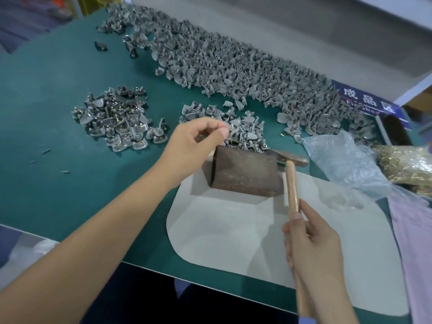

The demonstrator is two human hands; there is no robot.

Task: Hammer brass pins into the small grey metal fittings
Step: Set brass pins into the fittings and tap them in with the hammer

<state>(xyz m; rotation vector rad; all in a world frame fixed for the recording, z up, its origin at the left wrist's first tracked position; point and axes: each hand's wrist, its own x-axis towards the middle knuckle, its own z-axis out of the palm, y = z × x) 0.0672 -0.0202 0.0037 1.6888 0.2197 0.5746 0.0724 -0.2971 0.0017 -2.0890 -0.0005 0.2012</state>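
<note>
Partly hidden: fitting [230, 134] pinched by left hand [198, 141] | right hand [313, 239] grips hammer [292, 183], handle end cut off

Blue sign [369, 101] at the green table's [58, 90] far edge — crumpled clear plastic [346, 157] nearby.

One hammer [292, 181], one rusty block [245, 171], three fitting heaps [112, 120], perhaps hundreds of fittings.

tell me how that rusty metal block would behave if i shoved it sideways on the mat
The rusty block looks like solid steel, so probably heavy for its size. It sits broad and low on the grey mat, so it would likely slide grudgingly rather than tip.
</note>
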